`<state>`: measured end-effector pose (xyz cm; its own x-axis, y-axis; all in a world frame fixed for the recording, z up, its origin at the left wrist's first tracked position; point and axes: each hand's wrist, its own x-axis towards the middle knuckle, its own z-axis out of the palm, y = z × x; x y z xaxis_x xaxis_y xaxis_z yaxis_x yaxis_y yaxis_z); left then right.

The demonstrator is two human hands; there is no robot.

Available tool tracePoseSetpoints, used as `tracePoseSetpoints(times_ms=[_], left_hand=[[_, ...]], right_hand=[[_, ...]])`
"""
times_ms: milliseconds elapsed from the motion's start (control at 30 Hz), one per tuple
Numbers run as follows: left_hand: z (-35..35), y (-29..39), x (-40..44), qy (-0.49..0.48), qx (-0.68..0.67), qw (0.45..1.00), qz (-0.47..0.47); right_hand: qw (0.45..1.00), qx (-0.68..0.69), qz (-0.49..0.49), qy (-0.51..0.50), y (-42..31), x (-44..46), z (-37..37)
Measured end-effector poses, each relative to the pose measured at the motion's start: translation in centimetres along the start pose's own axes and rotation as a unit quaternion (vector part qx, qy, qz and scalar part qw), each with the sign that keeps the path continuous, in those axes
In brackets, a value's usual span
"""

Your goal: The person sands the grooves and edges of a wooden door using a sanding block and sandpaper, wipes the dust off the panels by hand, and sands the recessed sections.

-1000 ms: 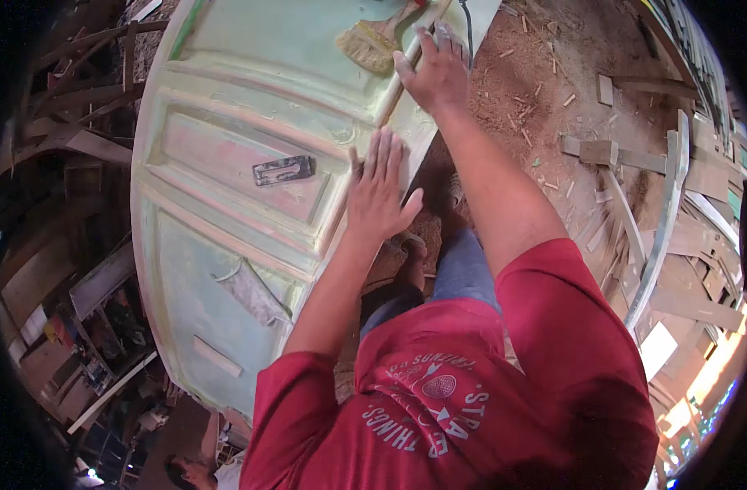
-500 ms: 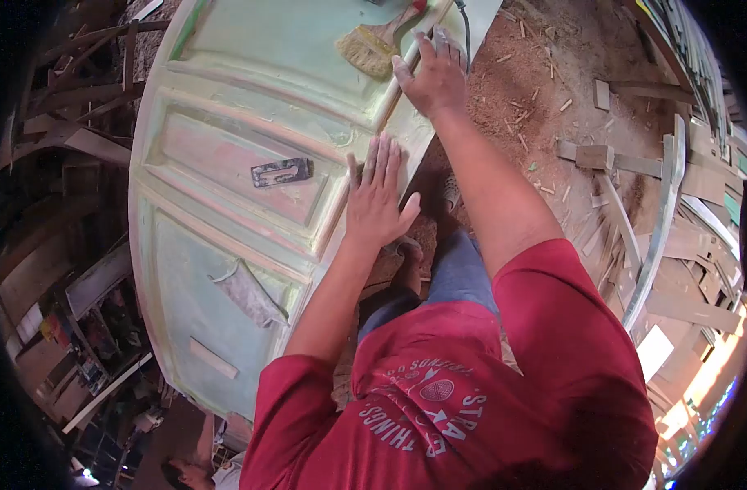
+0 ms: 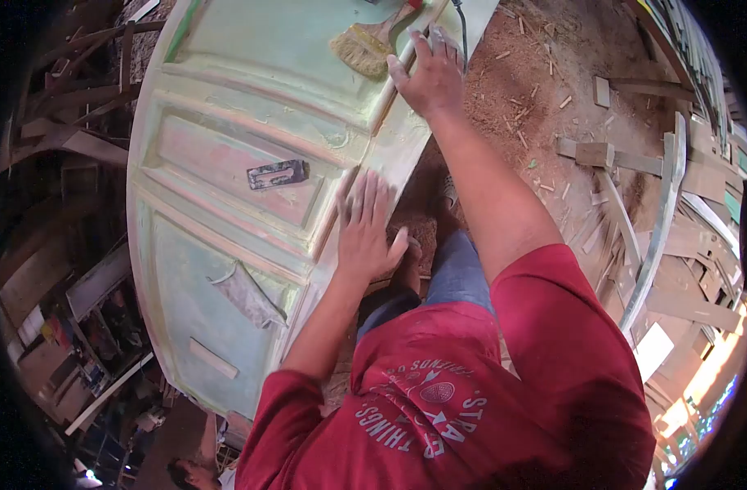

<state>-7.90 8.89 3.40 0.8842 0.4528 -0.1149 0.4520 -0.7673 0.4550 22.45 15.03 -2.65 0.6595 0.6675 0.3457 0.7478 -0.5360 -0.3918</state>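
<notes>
A large pale-green panelled door [image 3: 334, 137] lies flat in front of me, with raised mouldings around its panels. My left hand [image 3: 363, 224] rests palm down at its near edge, fingers stretched out and nothing held. Farther up that edge, my right hand [image 3: 432, 75] lies with its fingers spread, close to a dark cord [image 3: 463, 41]. Just left of my right hand is a wide brush [image 3: 363, 51] with pale bristles and a red handle. A dark-framed sanding block [image 3: 277, 174] sits on the pinkish middle panel. On the lower panel are a crumpled whitish cloth [image 3: 248, 296] and a thin wooden strip [image 3: 213, 358].
The ground [image 3: 516, 90] to the right carries reddish sawdust and small wood offcuts. Boards and long strips [image 3: 663, 220] are piled at the far right. Dark timber scraps [image 3: 79, 122] fill the left side. Another person [image 3: 192, 474] is at the bottom left.
My left hand has slid down along the door's edge toward my body. My right hand has shifted only slightly to the left, while the brush and sanding block stay where they lie.
</notes>
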Motion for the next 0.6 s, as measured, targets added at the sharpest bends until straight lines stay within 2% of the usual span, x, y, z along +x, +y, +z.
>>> tracePoseSetpoints(times_ms=[100, 233, 400, 500, 600], left_hand=[[0.4, -0.2, -0.5, -0.017, 0.008, 1.0, -0.007], [0.7, -0.1, 7.0, 0.02, 0.038, 0.999, 0.004], [0.7, -0.7, 0.0, -0.003, 0.013, 1.0, -0.006], [0.7, -0.2, -0.7, -0.01, -0.001, 1.0, -0.023], [0.2, 0.4, 5.1, 0.01, 0.022, 0.999, -0.022]], right_hand=[[1.0, 0.004, 0.007, 0.004, 0.6, 0.0, -0.2], [1.0, -0.011, -0.001, -0.007, 0.1, 0.0, -0.3], [1.0, 0.007, 0.013, -0.019, 0.4, 0.0, 0.2], [0.999, 0.004, 0.018, -0.027, 0.4, -0.5, 0.0], [0.999, 0.01, 0.017, -0.032, 0.1, 0.0, -0.1]])
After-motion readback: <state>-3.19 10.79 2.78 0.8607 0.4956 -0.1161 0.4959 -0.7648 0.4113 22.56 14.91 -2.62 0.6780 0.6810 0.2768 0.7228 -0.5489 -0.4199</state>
